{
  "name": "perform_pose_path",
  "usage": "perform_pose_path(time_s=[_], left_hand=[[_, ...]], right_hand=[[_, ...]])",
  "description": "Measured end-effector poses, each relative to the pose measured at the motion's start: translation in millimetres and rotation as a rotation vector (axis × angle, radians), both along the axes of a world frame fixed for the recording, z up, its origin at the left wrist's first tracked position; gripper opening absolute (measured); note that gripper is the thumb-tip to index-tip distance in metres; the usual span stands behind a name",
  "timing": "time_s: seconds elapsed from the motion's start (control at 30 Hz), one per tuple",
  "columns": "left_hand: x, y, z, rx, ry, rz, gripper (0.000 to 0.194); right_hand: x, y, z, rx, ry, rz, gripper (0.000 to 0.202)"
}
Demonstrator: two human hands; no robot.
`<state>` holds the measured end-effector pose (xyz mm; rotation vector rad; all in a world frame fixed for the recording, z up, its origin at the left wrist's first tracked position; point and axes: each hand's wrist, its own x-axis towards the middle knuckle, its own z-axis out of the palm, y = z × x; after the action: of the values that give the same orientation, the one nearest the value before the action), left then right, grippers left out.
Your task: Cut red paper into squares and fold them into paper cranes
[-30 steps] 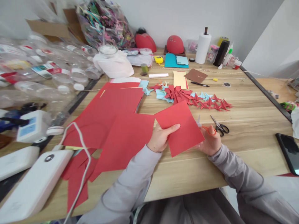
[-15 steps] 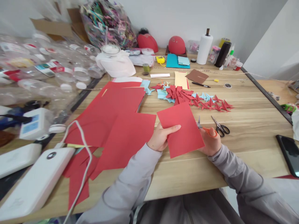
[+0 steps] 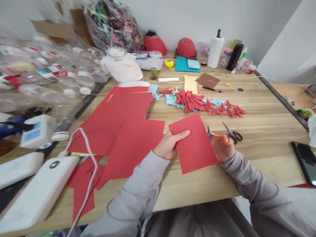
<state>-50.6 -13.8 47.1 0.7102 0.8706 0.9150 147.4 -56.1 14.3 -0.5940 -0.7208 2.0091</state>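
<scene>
A red paper rectangle (image 3: 196, 148) is held above the table by my left hand (image 3: 169, 144), its thumb on top and the other fingers underneath. Orange-handled scissors (image 3: 218, 137) are gripped in my right hand (image 3: 223, 149), their blades pointing up and left beside the paper's right edge. Part of my right hand is hidden behind the paper's lower right side. Behind the paper lies a pile of folded red and light-blue paper pieces (image 3: 192, 101).
Large red sheets (image 3: 123, 115) and red scraps (image 3: 84, 194) lie left. Black-handled scissors (image 3: 234, 134) rest right of my right hand. A white power bank (image 3: 39, 194) with a cable stands at front left, a phone (image 3: 304, 161) at far right, plastic bottles (image 3: 69, 77) at back left.
The red paper in my left hand has shifted slightly down and right and tilted a little. The orange-handled scissors have moved slightly left relative to the paper, with their blades looking more open.
</scene>
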Motion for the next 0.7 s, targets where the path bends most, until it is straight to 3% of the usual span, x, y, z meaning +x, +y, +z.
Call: perform_pose_path(time_s=[0.43,0.7], left_hand=[[10.9,-5.1,-4.6,0.091,-0.005,0.14,0.038],[10.2,-4.1,-6.7,0.15,0.041,0.187,0.036]], right_hand=[[-9.8,1.1,16.2,-0.008,-0.015,0.002,0.053],[-7.1,0.0,5.1,-0.001,-0.008,-0.023,0.051]])
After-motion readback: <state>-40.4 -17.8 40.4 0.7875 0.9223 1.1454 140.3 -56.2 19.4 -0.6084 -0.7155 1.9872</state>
